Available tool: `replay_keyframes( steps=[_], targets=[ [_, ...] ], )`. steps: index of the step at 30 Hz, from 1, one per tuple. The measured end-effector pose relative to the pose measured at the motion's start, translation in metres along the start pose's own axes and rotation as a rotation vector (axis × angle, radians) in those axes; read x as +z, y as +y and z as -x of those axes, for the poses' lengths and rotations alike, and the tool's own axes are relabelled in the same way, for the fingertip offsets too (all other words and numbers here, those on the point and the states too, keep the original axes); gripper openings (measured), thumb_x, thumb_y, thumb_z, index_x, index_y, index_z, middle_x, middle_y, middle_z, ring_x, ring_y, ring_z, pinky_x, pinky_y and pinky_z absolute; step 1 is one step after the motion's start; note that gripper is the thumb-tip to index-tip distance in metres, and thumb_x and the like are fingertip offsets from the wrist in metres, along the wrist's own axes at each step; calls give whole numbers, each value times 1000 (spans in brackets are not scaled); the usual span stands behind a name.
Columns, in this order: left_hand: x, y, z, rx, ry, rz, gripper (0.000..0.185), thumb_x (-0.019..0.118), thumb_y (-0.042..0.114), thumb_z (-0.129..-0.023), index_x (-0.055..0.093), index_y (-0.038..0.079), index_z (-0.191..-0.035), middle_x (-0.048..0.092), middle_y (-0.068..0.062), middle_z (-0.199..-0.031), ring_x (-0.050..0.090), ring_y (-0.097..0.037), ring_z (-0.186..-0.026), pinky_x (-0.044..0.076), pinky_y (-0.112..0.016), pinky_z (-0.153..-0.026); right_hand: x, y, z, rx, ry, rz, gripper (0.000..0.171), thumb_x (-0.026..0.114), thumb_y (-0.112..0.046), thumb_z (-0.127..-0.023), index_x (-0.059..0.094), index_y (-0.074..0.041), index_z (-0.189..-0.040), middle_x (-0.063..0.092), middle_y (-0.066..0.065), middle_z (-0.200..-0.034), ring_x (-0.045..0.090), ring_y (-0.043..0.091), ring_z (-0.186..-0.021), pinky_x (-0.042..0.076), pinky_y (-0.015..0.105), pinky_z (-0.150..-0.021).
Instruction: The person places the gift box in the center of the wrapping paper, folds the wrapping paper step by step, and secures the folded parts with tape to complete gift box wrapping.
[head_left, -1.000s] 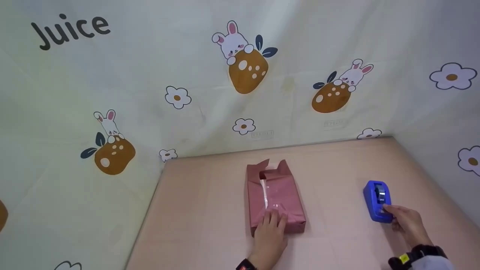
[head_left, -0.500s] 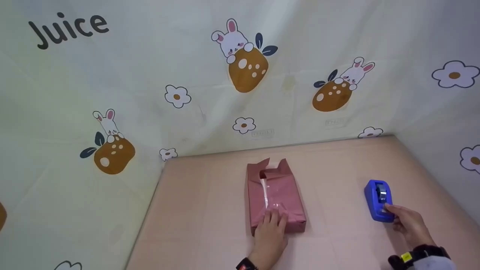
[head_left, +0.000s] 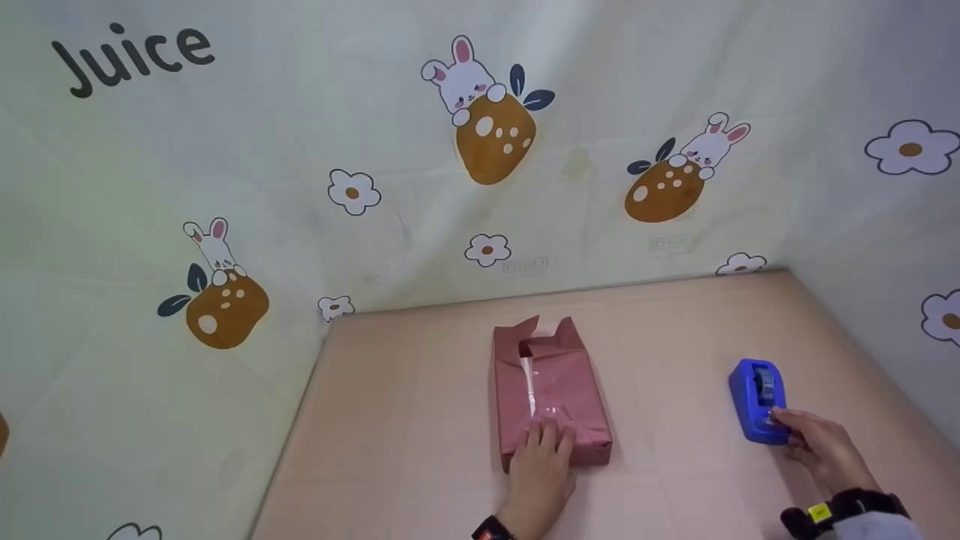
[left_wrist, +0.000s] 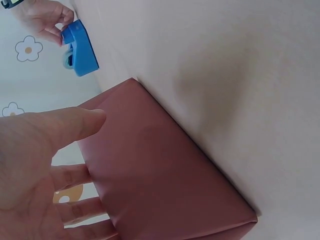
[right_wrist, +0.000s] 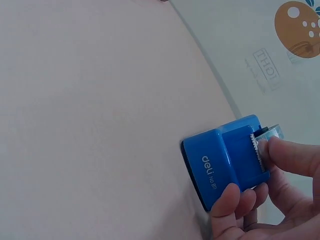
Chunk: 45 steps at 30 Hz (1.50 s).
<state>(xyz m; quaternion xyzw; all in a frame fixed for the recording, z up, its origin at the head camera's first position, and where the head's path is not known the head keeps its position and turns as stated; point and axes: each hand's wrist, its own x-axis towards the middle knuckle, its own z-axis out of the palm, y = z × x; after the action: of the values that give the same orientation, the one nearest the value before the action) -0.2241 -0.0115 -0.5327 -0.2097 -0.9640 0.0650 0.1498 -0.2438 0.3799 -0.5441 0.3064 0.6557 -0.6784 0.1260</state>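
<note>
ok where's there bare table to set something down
Bare table lies between the package and the left wall, and between package and dispenser. Crowded: the package's near end, where the left hand rests, and the dispenser's near end, at the right hand.

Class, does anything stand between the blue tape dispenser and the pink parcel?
Nothing visible does: in the head view, only bare tabletop lies between the dispenser and the parcel. Neither the left hand nor the right hand is in that gap.
</note>
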Motion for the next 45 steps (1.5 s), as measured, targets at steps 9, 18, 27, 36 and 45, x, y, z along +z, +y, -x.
replay_keyframes(
  steps=[9, 18, 27, 36, 45],
  targets=[
    [-1, 1, 0, 10, -12, -17, 53, 65, 40, -76, 49, 22, -123, 51, -5, -121, 52, -22, -112, 47, -36, -92, -1, -4, 1, -5, -52, 75, 89, 64, -41, -80, 21, 9, -138, 54, 0, -85, 50, 15, -79, 48, 27, -72],
    [-2, 1, -2, 5, -70, -13, 57, 64, 43, -78, 45, 22, -127, 48, -7, -127, 50, -23, -117, 46, -36, -94, -1, -13, 6, -8, -138, 97, 81, 55, -36, -88, 15, 15, -137, 55, 5, -88, 52, 15, -79, 48, 28, -73],
    [0, 1, 1, 13, -14, -21, 56, 66, 44, -75, 50, 21, -124, 51, -6, -123, 52, -23, -114, 45, -35, -94, 12, -7, 17, -102, 3, 248, 65, 46, -31, -92, 26, 18, -129, 51, 5, -85, 47, 11, -69, 44, 25, -62],
    [1, 1, 1, 17, -17, -22, 56, 66, 44, -75, 50, 21, -124, 50, -7, -124, 51, -24, -115, 45, -35, -95, 19, 2, 23, -77, 17, -5, 71, 53, -30, -90, 21, 18, -132, 48, 15, -99, 56, 13, -79, 53, 31, -79],
    [2, 1, 2, 9, 44, -29, 55, 69, 43, -72, 51, 21, -119, 50, -5, -121, 52, -22, -112, 47, -34, -91, 24, 14, 22, -96, 53, -100, 55, 50, -22, -90, 30, 17, -124, 44, 18, -104, 59, 8, -75, 53, 26, -78]
  ],
)
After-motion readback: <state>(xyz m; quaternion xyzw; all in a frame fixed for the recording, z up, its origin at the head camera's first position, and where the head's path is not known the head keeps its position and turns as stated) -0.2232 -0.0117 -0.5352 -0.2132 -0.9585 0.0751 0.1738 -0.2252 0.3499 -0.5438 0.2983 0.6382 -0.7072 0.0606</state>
